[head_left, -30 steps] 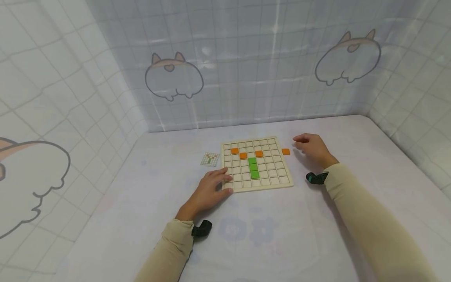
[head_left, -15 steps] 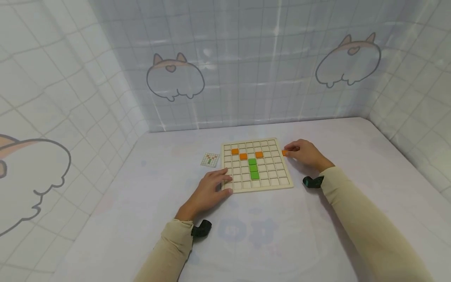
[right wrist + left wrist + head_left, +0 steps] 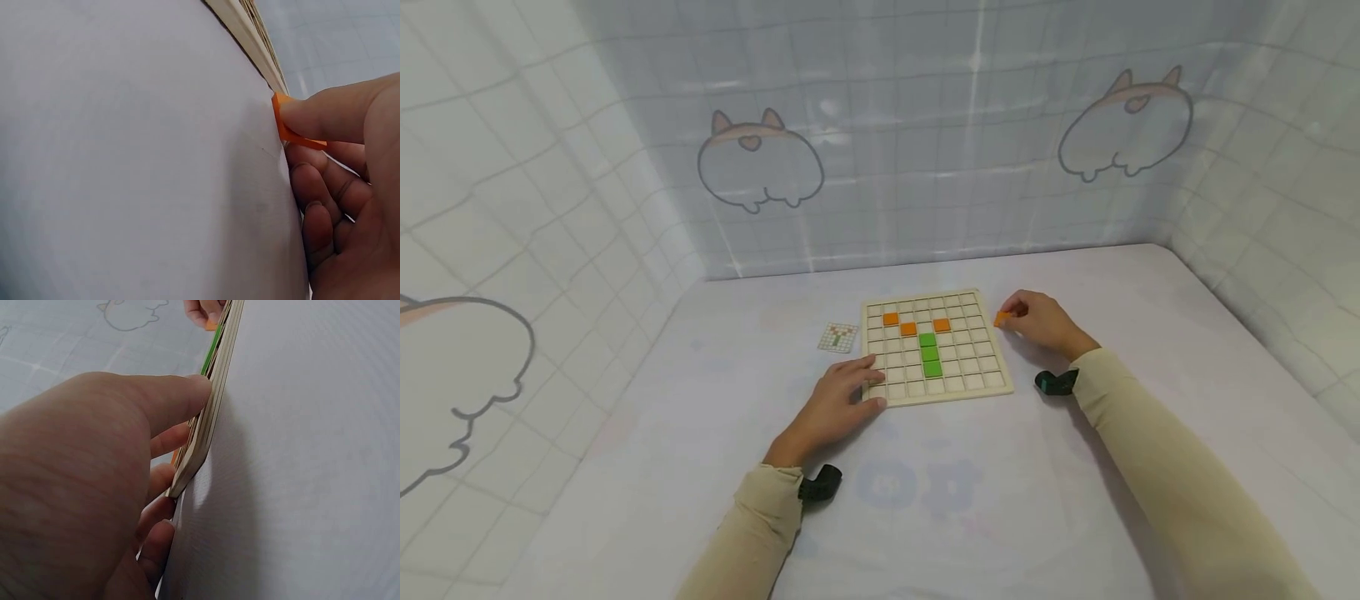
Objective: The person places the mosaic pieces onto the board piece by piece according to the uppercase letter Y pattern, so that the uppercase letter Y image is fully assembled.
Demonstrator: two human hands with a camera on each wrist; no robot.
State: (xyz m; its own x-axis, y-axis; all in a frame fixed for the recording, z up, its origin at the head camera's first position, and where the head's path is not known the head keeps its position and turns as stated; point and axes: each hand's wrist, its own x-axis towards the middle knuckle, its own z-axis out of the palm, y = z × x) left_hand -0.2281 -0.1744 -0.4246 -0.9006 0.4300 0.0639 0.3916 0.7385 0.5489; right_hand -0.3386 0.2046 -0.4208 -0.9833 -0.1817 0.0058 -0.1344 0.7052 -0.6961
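Since a second ago, the right hand (image 3: 1037, 323) has been brought from open hovering onto the loose orange tile (image 3: 1001, 318), which is now pinched between thumb and fingertips (image 3: 312, 112) and tipped up on one edge just beside the right edge of the wooden grid board (image 3: 934, 348). Three orange tiles (image 3: 907, 328) and a green column (image 3: 930, 354) are seated in the board's cells. The board's near-left corner is pressed down by the left hand (image 3: 835, 402), fingers spread flat over the rim and the thumb (image 3: 156, 403) against its side. A small pattern card (image 3: 837, 337) lies left of the board. As judged, the tile could be dropped if the shallow edge pinch slips, or seated tiles could be jolted if the board is nudged.
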